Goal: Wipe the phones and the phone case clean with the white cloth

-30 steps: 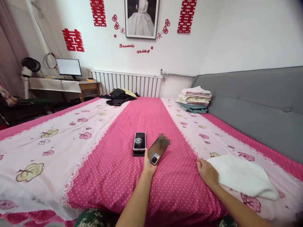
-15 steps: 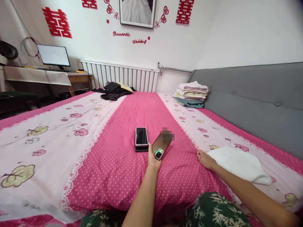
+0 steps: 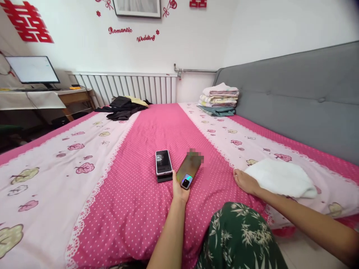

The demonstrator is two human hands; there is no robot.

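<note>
My left hand (image 3: 178, 191) is closed on the near end of a dark phone (image 3: 189, 168) that lies back side up on the pink dotted bedsheet (image 3: 134, 209). Just left of it, a second phone (image 3: 163, 163) rests face up on top of a dark flat device. My right hand (image 3: 245, 181) lies on the sheet at the near edge of a white fluffy towel (image 3: 280, 178), its fingers curled and mostly hidden under that edge. My knee in green leaf-print cloth (image 3: 238, 239) is raised between my arms.
A stack of folded linens (image 3: 220, 99) sits by the grey headboard (image 3: 297, 97). Dark clothes (image 3: 122, 108) lie at the bed's far end before a white radiator (image 3: 126, 87). A desk with a monitor (image 3: 32, 70) stands at the left.
The view has shifted down and to the right, and my green-clad knee has come up into view. Both hands stay where they were on the phone and by the towel.
</note>
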